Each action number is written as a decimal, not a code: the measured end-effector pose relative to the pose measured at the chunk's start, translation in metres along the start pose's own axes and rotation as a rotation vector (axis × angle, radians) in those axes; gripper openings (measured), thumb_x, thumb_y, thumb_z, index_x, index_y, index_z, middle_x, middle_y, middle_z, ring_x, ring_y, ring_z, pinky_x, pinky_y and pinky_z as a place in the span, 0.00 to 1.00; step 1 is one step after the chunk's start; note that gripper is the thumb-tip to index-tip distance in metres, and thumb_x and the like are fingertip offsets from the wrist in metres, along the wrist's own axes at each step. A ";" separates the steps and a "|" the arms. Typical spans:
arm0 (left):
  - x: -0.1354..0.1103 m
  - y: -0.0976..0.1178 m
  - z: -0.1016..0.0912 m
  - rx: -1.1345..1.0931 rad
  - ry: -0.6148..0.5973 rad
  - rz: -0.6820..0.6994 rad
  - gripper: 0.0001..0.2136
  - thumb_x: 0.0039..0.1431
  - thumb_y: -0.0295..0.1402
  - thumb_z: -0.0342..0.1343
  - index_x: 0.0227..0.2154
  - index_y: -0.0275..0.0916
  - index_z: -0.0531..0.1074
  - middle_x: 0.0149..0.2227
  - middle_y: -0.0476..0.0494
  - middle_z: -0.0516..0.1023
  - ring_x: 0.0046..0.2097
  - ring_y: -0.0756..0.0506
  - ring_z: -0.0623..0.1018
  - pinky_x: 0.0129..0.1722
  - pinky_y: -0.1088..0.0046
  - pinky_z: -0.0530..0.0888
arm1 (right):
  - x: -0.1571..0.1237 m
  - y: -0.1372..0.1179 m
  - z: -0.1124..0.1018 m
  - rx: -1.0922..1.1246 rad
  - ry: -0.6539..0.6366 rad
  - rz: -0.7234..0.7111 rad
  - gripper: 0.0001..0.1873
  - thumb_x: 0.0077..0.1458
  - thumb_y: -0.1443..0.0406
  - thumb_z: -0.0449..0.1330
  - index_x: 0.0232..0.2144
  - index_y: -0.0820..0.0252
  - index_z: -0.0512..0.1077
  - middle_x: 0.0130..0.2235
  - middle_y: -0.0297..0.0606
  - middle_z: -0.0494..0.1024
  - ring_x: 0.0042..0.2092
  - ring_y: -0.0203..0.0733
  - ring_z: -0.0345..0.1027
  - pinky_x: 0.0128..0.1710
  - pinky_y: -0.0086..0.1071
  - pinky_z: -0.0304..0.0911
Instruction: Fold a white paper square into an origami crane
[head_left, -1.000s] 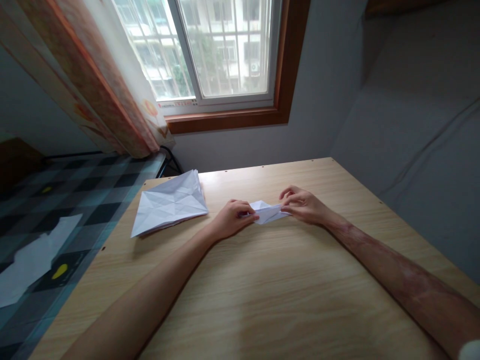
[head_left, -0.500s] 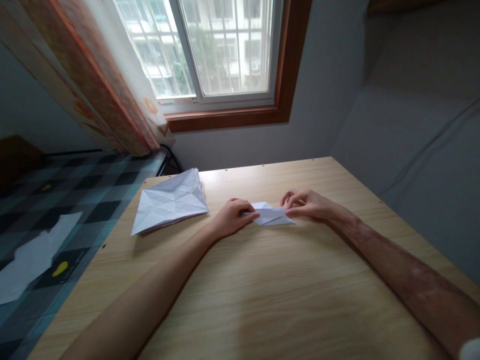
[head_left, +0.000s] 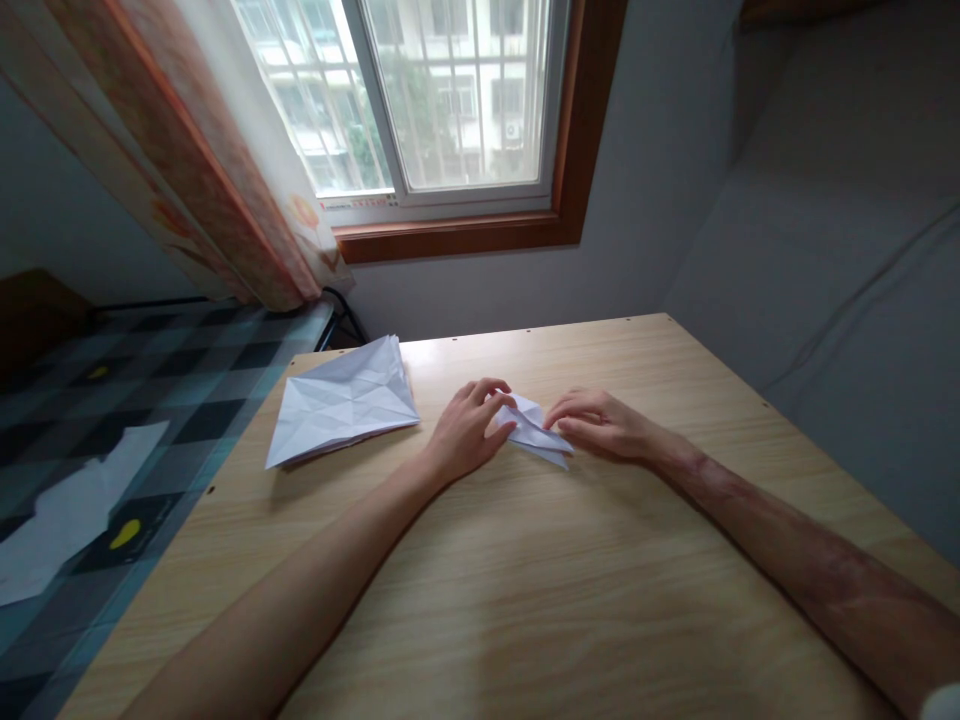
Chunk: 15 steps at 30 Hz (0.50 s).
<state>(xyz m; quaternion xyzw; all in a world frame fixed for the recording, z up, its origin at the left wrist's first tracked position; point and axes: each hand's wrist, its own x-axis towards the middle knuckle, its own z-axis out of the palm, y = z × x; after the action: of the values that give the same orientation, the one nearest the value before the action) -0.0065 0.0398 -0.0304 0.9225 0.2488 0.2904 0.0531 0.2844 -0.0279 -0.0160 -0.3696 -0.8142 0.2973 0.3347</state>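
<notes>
White folded paper (head_left: 536,435) lies on surface (head_left: 525,580), long axis ten-to-four o'clock. Left hand (head_left: 466,432) pinches nine o'clock end; right hand (head_left: 600,425) presses three o'clock end, fingers flat.

On my feed, a light wooden surface (head_left: 525,580) with pale grain fills the foreground. A loose pile of creased white paper sheets (head_left: 341,400) lies flat near its far left corner. Behind it I see a brown-framed sliding window (head_left: 442,95), with an orange patterned curtain (head_left: 225,170) beside it. Left of the surface, a dark checked blanket (head_left: 150,400) carries a crumpled white sheet (head_left: 67,515).
</notes>
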 end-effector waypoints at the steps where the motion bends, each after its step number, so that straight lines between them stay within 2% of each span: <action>1: 0.000 0.001 0.000 -0.016 -0.021 0.005 0.08 0.72 0.36 0.59 0.50 0.43 0.75 0.58 0.37 0.77 0.55 0.37 0.79 0.58 0.54 0.77 | 0.001 0.002 0.003 -0.068 0.016 -0.060 0.14 0.74 0.59 0.59 0.46 0.54 0.85 0.46 0.42 0.86 0.49 0.49 0.78 0.55 0.45 0.70; 4: -0.002 0.002 -0.001 -0.084 -0.087 -0.005 0.08 0.74 0.39 0.57 0.50 0.43 0.75 0.59 0.38 0.76 0.48 0.42 0.82 0.50 0.61 0.80 | 0.002 0.005 0.010 -0.231 0.068 -0.170 0.13 0.73 0.63 0.59 0.52 0.51 0.83 0.54 0.44 0.84 0.55 0.51 0.76 0.60 0.49 0.69; 7: -0.002 0.004 -0.002 -0.146 -0.132 -0.038 0.10 0.74 0.41 0.58 0.52 0.45 0.75 0.62 0.39 0.75 0.41 0.46 0.82 0.47 0.64 0.81 | 0.001 0.005 0.012 -0.322 0.053 -0.201 0.18 0.73 0.64 0.60 0.61 0.50 0.77 0.64 0.45 0.78 0.63 0.53 0.72 0.65 0.52 0.67; 9: -0.002 0.003 -0.002 -0.205 -0.156 -0.023 0.10 0.75 0.39 0.57 0.53 0.45 0.75 0.62 0.39 0.75 0.45 0.46 0.83 0.50 0.65 0.82 | 0.000 0.005 0.013 -0.357 0.018 -0.219 0.19 0.73 0.64 0.59 0.63 0.50 0.76 0.65 0.45 0.78 0.64 0.53 0.72 0.66 0.52 0.67; 12: 0.000 0.000 -0.001 -0.227 -0.152 0.027 0.09 0.76 0.37 0.56 0.52 0.45 0.76 0.61 0.38 0.76 0.57 0.42 0.81 0.59 0.62 0.79 | 0.000 0.006 0.014 -0.399 -0.016 -0.240 0.20 0.72 0.67 0.60 0.63 0.50 0.75 0.64 0.44 0.79 0.63 0.52 0.74 0.64 0.50 0.69; 15: 0.001 -0.004 0.002 -0.094 -0.070 -0.018 0.07 0.73 0.37 0.60 0.48 0.44 0.78 0.58 0.38 0.78 0.57 0.38 0.80 0.60 0.56 0.78 | 0.000 0.008 0.016 -0.434 -0.013 -0.255 0.21 0.71 0.68 0.60 0.63 0.51 0.75 0.61 0.45 0.81 0.60 0.52 0.75 0.62 0.50 0.70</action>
<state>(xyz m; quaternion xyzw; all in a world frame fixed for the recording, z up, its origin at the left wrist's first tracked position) -0.0069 0.0441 -0.0325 0.9263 0.2409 0.2688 0.1077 0.2754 -0.0276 -0.0312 -0.3255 -0.9011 0.0732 0.2770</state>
